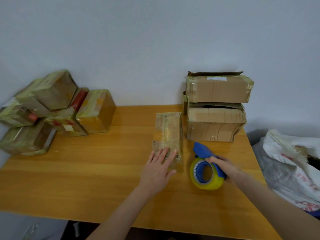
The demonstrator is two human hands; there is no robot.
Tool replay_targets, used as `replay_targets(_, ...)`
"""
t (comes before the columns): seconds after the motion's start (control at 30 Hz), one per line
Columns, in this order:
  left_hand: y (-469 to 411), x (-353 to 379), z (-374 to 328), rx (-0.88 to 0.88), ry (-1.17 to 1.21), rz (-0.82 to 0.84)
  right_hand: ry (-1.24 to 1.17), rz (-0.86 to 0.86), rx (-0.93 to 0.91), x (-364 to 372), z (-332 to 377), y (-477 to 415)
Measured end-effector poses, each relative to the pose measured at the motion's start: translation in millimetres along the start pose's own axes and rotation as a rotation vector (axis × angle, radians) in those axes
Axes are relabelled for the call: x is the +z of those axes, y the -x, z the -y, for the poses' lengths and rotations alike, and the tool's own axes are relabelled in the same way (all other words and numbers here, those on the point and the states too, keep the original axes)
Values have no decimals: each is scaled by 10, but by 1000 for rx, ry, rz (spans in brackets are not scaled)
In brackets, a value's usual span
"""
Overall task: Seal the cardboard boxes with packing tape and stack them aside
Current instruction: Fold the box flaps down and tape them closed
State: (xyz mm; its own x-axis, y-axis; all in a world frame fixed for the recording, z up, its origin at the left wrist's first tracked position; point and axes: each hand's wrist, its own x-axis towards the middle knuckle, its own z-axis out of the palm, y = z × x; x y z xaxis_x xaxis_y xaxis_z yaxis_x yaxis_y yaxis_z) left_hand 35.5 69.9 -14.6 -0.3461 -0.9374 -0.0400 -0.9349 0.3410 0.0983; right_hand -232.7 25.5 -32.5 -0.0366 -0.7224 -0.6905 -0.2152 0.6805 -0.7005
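Narrow box [167,135]: laid lengthwise on the wooden table [86,170], right of centre; its top is covered with glossy tape along the seam.
Left hand [158,168]: laid flat on the near end of the narrow box, fingers straight and slightly spread; nothing is gripped.
Right hand [223,166]: curled round the blue handle of the tape dispenser [207,168]; the fingers are wrapped tight.
Tape dispenser: rested on the table just right of the narrow box, apart from it; a yellowish roll is carried on a blue hub, and the blue head is pointed away from the person.
Open boxes [217,108]: two larger cartons are stacked at the far right of the table, behind the dispenser; flaps are seen raised on both, and the lower one is creased.
Sealed pile [55,111]: several taped boxes are heaped at the far left against the wall, some tilted, some with red markings.
Bag [290,163]: a crumpled white plastic sack is seen beside the table's right edge.
Wall [155,40]: plain and pale, met by the table's far edge.
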Motion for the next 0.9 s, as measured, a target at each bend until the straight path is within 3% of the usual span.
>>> replay_targets(0.1,-22,-104,43,-32,147,-106,-71,36,83,39,-127,-23)
replay_targets(0.23,4,-185,113,-329,458,-182,72,3,87,15,-95,42)
replay_targets(0.37,-114,-153,153,-604,760,-52,637,-146,-221,81,191,188)
replay_targets(0.47,-259,-158,71,-726,949,-45,678,-155,-398,556,492,361)
replay_targets(0.57,-370,-121,43,-762,922,-41,742,-112,-359,1077,618,368)
replay_targets(0.73,-361,-114,8,-750,839,-144,752,-216,-277,1331,531,244)
replay_targets(0.9,-175,-145,59,-644,1078,-171,605,-125,-340,1178,474,220)
